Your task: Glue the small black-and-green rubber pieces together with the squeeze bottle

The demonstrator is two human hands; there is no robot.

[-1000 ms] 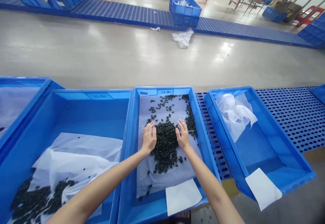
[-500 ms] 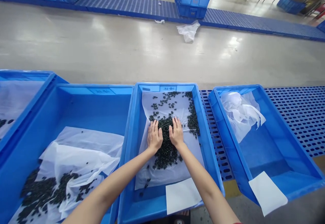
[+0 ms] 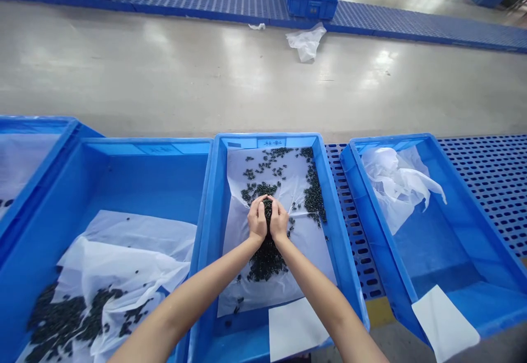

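Black pellets (image 3: 267,258) in middle blue bin (image 3: 222,187): left hand (image 3: 257,221) and right hand (image 3: 279,222) cupped together holding a scoop; best kept sealed at the little-finger edges and level.

Blue plastic bins (image 3: 214,198) hold white translucent liners (image 3: 300,242) scattered with small black parts (image 3: 267,261) (glossy, almost greenish). At two o'clock, a blue perforated grid mat (image 3: 489,182) over grey floor (image 3: 164,77).

Both hands, left (image 3: 257,221) and right (image 3: 279,222), cupped together, arms outstretched.
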